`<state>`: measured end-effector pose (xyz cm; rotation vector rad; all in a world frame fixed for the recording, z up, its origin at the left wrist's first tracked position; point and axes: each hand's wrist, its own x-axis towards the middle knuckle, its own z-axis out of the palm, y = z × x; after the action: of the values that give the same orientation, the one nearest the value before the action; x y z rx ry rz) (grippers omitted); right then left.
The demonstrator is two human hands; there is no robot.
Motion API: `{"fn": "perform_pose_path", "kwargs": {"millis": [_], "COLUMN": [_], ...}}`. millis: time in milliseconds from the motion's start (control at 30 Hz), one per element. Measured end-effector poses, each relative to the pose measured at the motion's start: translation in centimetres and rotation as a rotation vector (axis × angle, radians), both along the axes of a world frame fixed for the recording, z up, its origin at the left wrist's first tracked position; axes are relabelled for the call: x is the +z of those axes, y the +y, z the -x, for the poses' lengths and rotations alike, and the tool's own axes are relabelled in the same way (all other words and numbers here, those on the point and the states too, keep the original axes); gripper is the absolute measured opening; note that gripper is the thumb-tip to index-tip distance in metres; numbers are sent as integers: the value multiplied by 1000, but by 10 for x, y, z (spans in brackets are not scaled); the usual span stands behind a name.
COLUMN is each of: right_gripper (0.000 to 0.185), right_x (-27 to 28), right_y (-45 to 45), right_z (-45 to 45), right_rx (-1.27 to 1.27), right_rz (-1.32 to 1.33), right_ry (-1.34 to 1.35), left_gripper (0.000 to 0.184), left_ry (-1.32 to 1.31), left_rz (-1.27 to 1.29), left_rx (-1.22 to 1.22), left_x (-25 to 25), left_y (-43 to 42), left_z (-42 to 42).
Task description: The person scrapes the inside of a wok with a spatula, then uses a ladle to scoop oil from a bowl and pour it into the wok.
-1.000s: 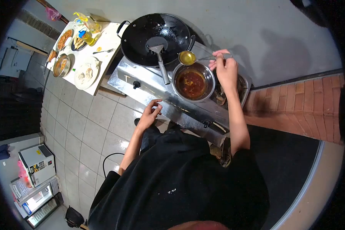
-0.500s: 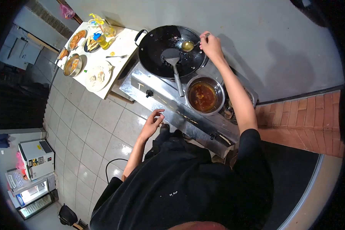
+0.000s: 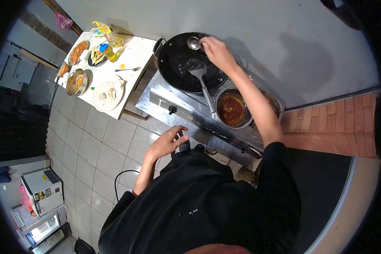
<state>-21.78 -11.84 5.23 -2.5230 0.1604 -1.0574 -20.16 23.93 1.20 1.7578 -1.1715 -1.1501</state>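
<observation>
My right hand [image 3: 218, 51] is closed round the handle of a small metal ladle [image 3: 194, 43], held above the far side of a large black wok [image 3: 171, 63]. The bowl of the ladle looks shiny and pale. A metal spatula [image 3: 207, 95] rests in the wok, its blade on the wok's bottom and its handle over the near rim. Beside the wok is a metal pot [image 3: 218, 111] of red-brown liquid. My left hand [image 3: 167, 143] hangs in front of the stove, fingers loosely bent and apart, holding nothing.
Both vessels sit on a steel stove [image 3: 190, 113] with black knobs. On the left, a white table [image 3: 133, 51] bears a plate of food [image 3: 99, 106], a metal bowl [image 3: 85, 84], a fork [image 3: 129, 69] and oil bottles [image 3: 109, 53]. A grey wall stands behind the stove.
My right hand has moved the ladle left and farther back over the wok. The yellow liquid seen in its bowl no longer shows. My left hand has shifted slightly; the camera view has shifted too.
</observation>
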Motion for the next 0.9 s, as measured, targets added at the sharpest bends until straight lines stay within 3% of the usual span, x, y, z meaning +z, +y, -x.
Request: {"fn": "perform_pose_path", "kwargs": {"millis": [33, 100, 233, 300, 400, 500, 700, 900], "right_gripper": [19, 18, 17, 21, 19, 18, 16, 15], "right_x": [7, 16, 23, 11, 16, -36, -77, -92], "right_y": [4, 9, 34, 44, 88, 107, 140, 137], "right_z": [9, 37, 103, 145, 190, 222, 219, 217], "right_rx": [-8, -350, -475, -510, -708, -698, -773, -772], "right_rz": [1, -284, -698, -589, -692, -704, -769, -759], "right_ry": [2, 130, -243, -343, -306, -281, -219, -155], "left_gripper": [44, 40, 42, 41, 40, 41, 40, 35], "left_ry": [2, -17, 57, -7, 33, -15, 46, 124], "left_rz": [1, -38, -59, 18, -13, -33, -25, -7], "left_rx": [-8, -109, -165, -180, -192, -249, -293, -165], "left_x": [4, 9, 11, 11, 6, 0, -18, -33], "left_y": [0, -2, -9, -11, -16, -23, -42, -53], "left_z": [-5, -14, -26, -29, -32, -32, -23, -7]}}
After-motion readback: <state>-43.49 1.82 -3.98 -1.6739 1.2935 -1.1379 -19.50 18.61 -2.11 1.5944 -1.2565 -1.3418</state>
